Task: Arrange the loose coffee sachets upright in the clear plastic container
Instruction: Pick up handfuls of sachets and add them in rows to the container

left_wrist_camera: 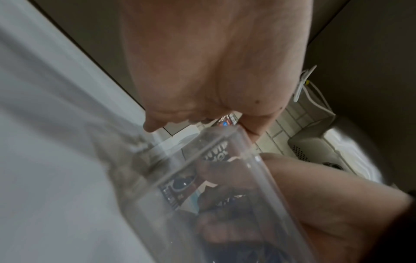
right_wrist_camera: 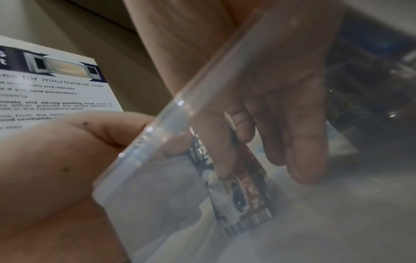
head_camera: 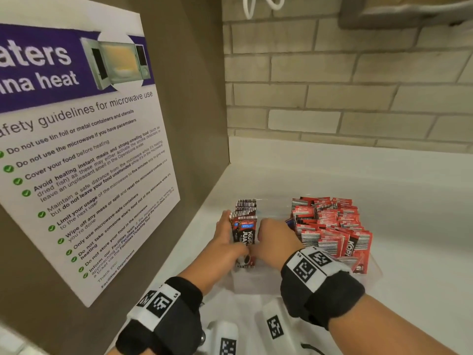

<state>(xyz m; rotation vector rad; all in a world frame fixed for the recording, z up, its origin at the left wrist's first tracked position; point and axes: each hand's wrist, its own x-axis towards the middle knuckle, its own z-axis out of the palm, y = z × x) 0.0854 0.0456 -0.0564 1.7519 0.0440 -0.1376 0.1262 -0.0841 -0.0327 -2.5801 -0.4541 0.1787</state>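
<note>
The clear plastic container sits on the white counter with both my hands inside it. My left hand grips an upright row of dark coffee sachets at the container's left side, thumb across the front one. My right hand reaches in beside it. Through the container's wall the right wrist view shows my right hand pinching one dark sachet that stands on the bottom. A heap of red sachets fills the right side. The left wrist view shows my left hand above the rim.
A microwave safety poster hangs on the brown panel close on the left. A brick wall stands behind the white counter. White marker-tagged devices lie near the front edge, below my wrists.
</note>
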